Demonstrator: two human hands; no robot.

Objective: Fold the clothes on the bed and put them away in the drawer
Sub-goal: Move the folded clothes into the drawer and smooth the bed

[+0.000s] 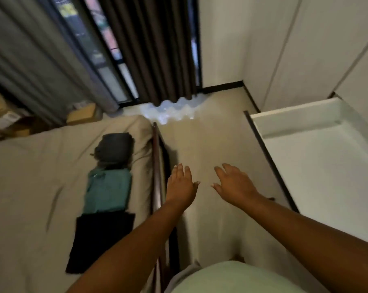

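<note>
Clothes lie folded in a row near the bed's (pixel 31 187) edge: a grey piece (pixel 115 150), a green piece (pixel 108 190), a black piece (pixel 100 242). The drawer (pixel 326 166) stands open on the right. The left hand (pixel 181 185) and right hand (pixel 235 183) hover over the floor, fingers spread, holding nothing. Folding looks done; the next move calls for reaching left to lift a piece.

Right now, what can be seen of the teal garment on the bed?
The teal garment is folded into a rectangle of soft, matte cloth, with a small crease or collar detail near its far left corner. It lies flat on the beige bed, close to the bed's right edge, in the middle of a row of three. The grey garment meets its far end and the black garment its near end. Neither the left hand nor the right hand touches it.
</note>
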